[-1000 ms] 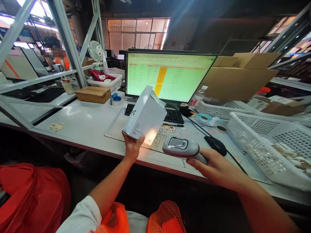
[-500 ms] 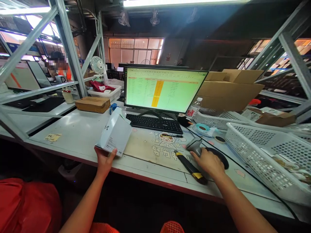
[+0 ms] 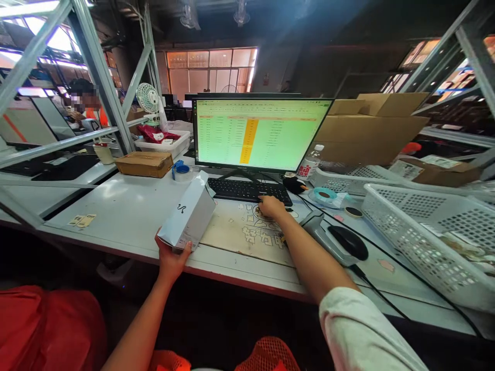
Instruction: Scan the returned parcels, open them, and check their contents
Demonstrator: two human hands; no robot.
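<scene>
My left hand (image 3: 173,260) grips the lower end of a white box (image 3: 189,214), its thumb on the near face. The box leans over the front part of the desk, with a black squiggle mark on one side. My right hand (image 3: 271,207) reaches to the front edge of the black keyboard (image 3: 247,190), a finger extended onto the keys and nothing visible in its grasp. Most of a pen beneath this hand is hidden. A grey barcode scanner (image 3: 328,239) lies right of my forearm, beside a black mouse (image 3: 348,242). My forearm covers nearly all of the utility knife.
Behind the keyboard stands a monitor (image 3: 259,134) showing a spreadsheet. White plastic baskets (image 3: 417,242) line the right side, near a tape roll (image 3: 324,195) and a bottle (image 3: 309,162). A flat cardboard box (image 3: 145,164) sits back left. Another person (image 3: 91,105) is far left.
My right hand has left the barcode scanner and moved forward and left to the keyboard. The scanner now lies by the mouse. My left hand still holds the white box, slightly turned.
</scene>
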